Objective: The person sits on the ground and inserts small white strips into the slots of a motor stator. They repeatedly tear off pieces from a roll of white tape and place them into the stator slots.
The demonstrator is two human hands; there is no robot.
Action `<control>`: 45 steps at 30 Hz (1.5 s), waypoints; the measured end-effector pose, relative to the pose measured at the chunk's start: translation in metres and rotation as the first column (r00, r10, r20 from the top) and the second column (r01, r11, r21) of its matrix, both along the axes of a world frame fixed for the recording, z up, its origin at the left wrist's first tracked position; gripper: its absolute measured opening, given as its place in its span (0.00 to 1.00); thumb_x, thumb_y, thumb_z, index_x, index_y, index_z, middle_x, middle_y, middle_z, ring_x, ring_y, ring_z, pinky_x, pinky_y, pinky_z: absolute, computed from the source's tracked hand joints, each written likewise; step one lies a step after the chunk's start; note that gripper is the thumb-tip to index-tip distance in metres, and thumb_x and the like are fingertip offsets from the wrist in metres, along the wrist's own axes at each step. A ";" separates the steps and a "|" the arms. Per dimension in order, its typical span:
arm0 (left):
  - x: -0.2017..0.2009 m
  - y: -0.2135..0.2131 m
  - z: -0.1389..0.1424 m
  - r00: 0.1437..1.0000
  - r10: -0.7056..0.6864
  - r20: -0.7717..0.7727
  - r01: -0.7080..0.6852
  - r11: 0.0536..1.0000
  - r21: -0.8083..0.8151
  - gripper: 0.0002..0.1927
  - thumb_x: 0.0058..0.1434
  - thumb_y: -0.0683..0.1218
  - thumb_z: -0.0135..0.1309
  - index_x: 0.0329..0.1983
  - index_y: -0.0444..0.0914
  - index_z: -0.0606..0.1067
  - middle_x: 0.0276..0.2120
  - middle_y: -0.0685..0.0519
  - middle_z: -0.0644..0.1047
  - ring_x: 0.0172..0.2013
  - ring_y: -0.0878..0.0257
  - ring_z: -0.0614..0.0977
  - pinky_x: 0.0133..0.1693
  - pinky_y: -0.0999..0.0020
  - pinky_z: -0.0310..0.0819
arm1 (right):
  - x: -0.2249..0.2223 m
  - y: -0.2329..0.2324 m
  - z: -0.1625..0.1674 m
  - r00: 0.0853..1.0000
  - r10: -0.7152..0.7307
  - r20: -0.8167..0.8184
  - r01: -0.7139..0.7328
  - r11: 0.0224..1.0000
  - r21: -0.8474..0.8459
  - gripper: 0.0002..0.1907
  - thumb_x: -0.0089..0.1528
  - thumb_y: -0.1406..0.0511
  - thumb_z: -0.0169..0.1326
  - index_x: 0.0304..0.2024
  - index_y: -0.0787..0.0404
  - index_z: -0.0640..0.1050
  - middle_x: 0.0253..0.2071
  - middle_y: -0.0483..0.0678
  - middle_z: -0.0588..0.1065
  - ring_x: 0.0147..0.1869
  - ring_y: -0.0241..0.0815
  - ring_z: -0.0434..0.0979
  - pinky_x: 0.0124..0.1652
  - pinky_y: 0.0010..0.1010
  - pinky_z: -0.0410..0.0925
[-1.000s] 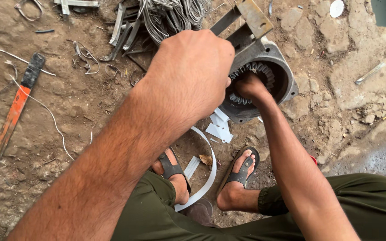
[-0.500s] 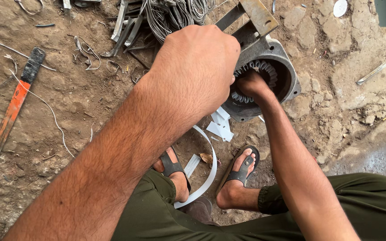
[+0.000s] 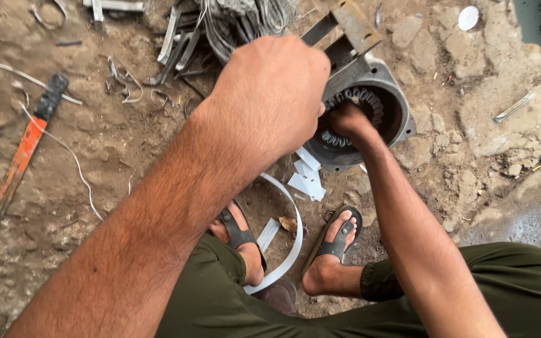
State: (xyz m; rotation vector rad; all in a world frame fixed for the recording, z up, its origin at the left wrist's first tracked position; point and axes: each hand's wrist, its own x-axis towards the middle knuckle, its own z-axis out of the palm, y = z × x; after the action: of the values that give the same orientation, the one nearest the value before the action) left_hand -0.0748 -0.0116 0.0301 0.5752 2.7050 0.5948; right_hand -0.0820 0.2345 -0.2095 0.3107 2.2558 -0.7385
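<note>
Reaching into the motor housing (image 3: 391, 106), right hand (image 3: 349, 122); left hand (image 3: 270, 94) above.

**Where everything sits around me**

I'm crouched on the dirt ground (image 3: 114, 150), and the motor housing (image 3: 391, 94) lies just ahead of my feet. My right hand (image 3: 345, 120) reaches down into its bore, against the ring of windings (image 3: 365, 99) inside. My left hand (image 3: 269, 94) is raised in front of the housing's left edge — its fingers are hidden from me. A bent metal bracket (image 3: 349, 22) stands behind the housing. The tangle of wire (image 3: 245, 17) lies farther back, to the left. Paper scraps (image 3: 307, 178) lie between the housing and my sandals (image 3: 339, 235). A curved strip (image 3: 292, 241) runs between my feet. The long-handled tool (image 3: 23, 150) lies far left.
</note>
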 end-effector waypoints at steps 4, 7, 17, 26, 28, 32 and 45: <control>0.002 -0.004 -0.004 0.999 -0.002 -0.047 0.003 1.000 0.020 0.16 0.57 0.52 0.65 0.37 0.34 0.81 0.31 0.40 0.82 0.37 0.46 0.85 0.38 0.54 0.81 | 0.000 0.000 -0.007 0.993 0.061 0.097 -0.075 0.986 0.149 0.13 0.65 0.64 0.53 0.44 0.67 0.83 0.41 0.61 0.82 0.43 0.49 0.82 0.44 0.41 0.73; -0.002 -0.003 0.000 1.000 -0.003 0.012 0.004 0.999 -0.043 0.18 0.57 0.53 0.65 0.38 0.34 0.81 0.31 0.40 0.82 0.37 0.48 0.86 0.38 0.54 0.81 | -0.002 0.001 -0.009 0.989 0.144 0.020 -0.145 0.985 0.093 0.12 0.62 0.65 0.54 0.43 0.65 0.83 0.41 0.59 0.82 0.42 0.48 0.82 0.42 0.41 0.73; 0.008 -0.001 0.004 0.999 -0.021 -0.038 0.020 1.000 -0.023 0.09 0.55 0.42 0.61 0.38 0.35 0.81 0.33 0.40 0.82 0.39 0.49 0.86 0.39 0.56 0.81 | 0.080 0.000 0.040 0.825 -0.015 -0.565 -0.066 0.990 -0.123 0.24 0.61 0.75 0.47 0.60 0.68 0.76 0.51 0.61 0.80 0.51 0.50 0.82 0.49 0.37 0.72; 0.025 -0.004 0.011 0.997 -0.024 -0.071 0.021 0.999 -0.039 0.11 0.51 0.42 0.63 0.39 0.37 0.81 0.36 0.42 0.82 0.41 0.51 0.85 0.40 0.57 0.81 | 0.262 -0.047 0.023 0.838 -0.135 -0.528 0.100 0.990 -0.096 0.11 0.61 0.73 0.48 0.42 0.63 0.80 0.40 0.54 0.80 0.41 0.49 0.81 0.44 0.39 0.74; 0.026 -0.006 0.014 0.998 -0.023 -0.057 0.020 0.999 -0.045 0.13 0.50 0.43 0.64 0.39 0.37 0.81 0.36 0.43 0.82 0.41 0.51 0.85 0.40 0.56 0.81 | 0.273 -0.045 -0.004 0.871 0.084 -0.484 -0.059 0.996 0.067 0.13 0.59 0.71 0.52 0.43 0.59 0.82 0.51 0.57 0.77 0.56 0.56 0.75 0.55 0.45 0.70; 0.026 -0.011 0.017 1.000 -0.009 0.008 0.009 0.999 -0.047 0.12 0.54 0.43 0.62 0.41 0.36 0.80 0.37 0.43 0.82 0.42 0.51 0.85 0.40 0.56 0.82 | 0.267 -0.034 -0.041 0.932 0.322 -0.164 -0.278 0.929 0.244 0.30 0.52 0.69 0.53 0.59 0.48 0.78 0.74 0.60 0.56 0.75 0.66 0.52 0.64 0.55 0.61; 0.006 0.004 0.011 0.998 -0.049 0.025 0.051 0.997 -0.066 0.08 0.59 0.43 0.60 0.39 0.35 0.81 0.34 0.42 0.82 0.38 0.52 0.86 0.38 0.58 0.83 | 0.258 -0.017 -0.049 0.910 0.411 0.056 -0.413 0.886 0.212 0.45 0.54 0.69 0.51 0.74 0.45 0.59 0.80 0.54 0.44 0.82 0.59 0.42 0.70 0.59 0.51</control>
State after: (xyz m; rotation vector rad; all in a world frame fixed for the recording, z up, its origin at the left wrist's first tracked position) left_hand -0.0689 -0.0077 0.0411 0.6130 2.6690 0.4939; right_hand 0.1756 0.2175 -0.2587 -0.0683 2.2881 -0.2627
